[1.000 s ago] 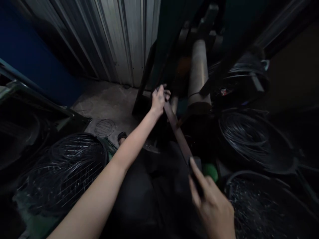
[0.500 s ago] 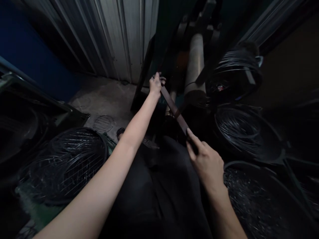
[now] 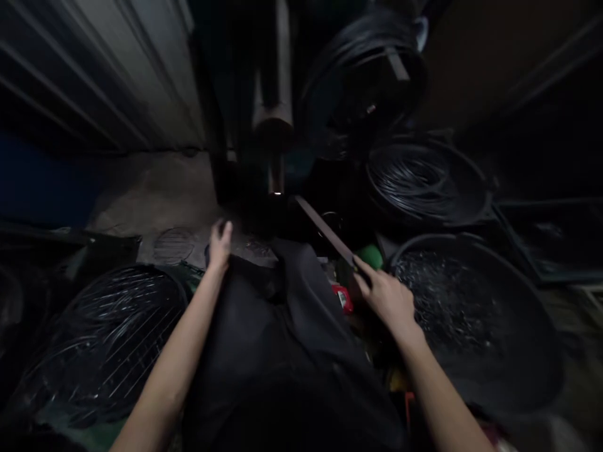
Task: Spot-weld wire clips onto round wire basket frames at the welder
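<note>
My right hand is closed round the near end of a long flat metal bar, index finger laid along it; the bar slants up and left towards a dark machine with a steel roller. My left hand rests with fingers stretched out on my knee, on the dark cloth of my lap, and holds nothing. The scene is dim and somewhat blurred.
A round wire grille lies at my left. Dark basins holding coiled wire and small bits stand at the right. A wire spool hangs behind. A small red object and a green one lie by my right knee. Corrugated wall at back left.
My left hand has let go of the bar's far end and dropped onto my knee. My right hand still holds the bar, drawn lower and away from the machine. The view swung right.
</note>
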